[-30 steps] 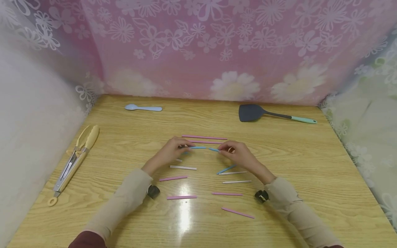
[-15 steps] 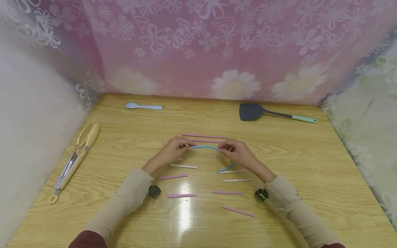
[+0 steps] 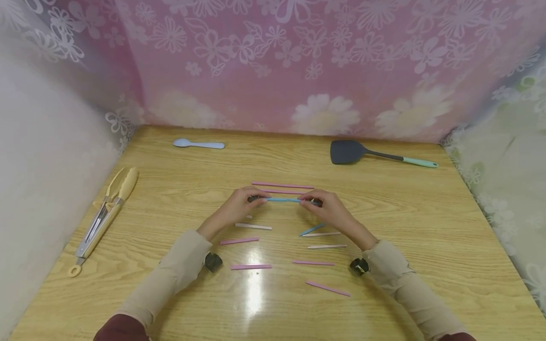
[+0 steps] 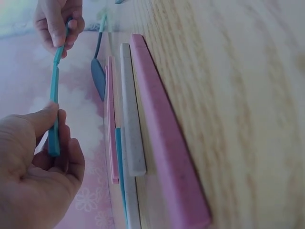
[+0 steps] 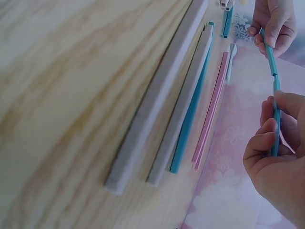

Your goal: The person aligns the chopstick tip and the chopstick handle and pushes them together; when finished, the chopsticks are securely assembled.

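Straighten first, press second

Ahead of the person, just on the near side of the far pink stick [image 3: 283, 185], the left blue half [image 4: 54, 86] and the right blue half [image 5: 277, 114] meet end to end. Both appear to be raised off the desk [image 3: 192, 303]. The left grip [image 3: 234, 206] pinches the left half between thumb and curled fingers; the right grip [image 3: 330, 210] pinches the right half the same way, its thumb close to the joint.

From the head the pair looks almost straight, but both wrist views show a slight bend and a small step where the ends meet. Whether the narrow end has entered cannot be told. This looks like the moment to align rather than push: swing one half until the bend goes, keep the other steady, then press along the length. Pushing while it is crooked could jam the joint or nick the narrow end. The left thumb sits farther back, so sliding it nearer the joint should steer that half better.

A loose blue piece [image 3: 313, 230] and a white piece [image 3: 326, 246] lie farther to the near side of the far pink stick, so low knuckles might brush them.
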Motion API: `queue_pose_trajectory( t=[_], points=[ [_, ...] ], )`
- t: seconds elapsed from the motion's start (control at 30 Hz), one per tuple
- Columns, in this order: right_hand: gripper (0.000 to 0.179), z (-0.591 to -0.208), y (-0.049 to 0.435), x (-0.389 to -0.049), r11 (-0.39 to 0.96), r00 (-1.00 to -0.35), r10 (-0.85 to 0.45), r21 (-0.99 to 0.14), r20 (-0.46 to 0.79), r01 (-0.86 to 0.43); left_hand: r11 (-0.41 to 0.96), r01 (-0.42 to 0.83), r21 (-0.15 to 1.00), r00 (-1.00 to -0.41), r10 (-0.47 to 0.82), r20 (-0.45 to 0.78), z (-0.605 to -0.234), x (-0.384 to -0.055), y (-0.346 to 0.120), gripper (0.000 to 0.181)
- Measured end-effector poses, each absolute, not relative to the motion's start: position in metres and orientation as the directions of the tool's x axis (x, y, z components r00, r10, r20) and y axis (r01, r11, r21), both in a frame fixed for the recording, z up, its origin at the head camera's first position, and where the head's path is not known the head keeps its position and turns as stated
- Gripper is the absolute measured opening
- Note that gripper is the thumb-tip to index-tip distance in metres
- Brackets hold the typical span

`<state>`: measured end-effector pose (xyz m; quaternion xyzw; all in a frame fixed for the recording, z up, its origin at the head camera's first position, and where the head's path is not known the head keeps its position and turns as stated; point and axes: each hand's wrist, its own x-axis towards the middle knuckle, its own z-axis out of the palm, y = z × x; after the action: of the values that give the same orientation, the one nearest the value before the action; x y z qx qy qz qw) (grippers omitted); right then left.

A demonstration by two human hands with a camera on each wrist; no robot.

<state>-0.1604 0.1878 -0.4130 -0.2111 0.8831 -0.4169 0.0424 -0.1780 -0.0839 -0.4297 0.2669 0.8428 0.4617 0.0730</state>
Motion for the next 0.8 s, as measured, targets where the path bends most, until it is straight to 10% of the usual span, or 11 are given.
queue_pose_trajectory(
  t=[0.8],
  points=[
    [0.019,-0.4090,0.1859,-0.1609,0.567,-0.917,-0.389,-0.761,0.091,-0.316,0.442,0.310,0.841,-0.879,0.470,0.077,-0.4232,-0.1746,-0.0822,0.024]
  ],
)
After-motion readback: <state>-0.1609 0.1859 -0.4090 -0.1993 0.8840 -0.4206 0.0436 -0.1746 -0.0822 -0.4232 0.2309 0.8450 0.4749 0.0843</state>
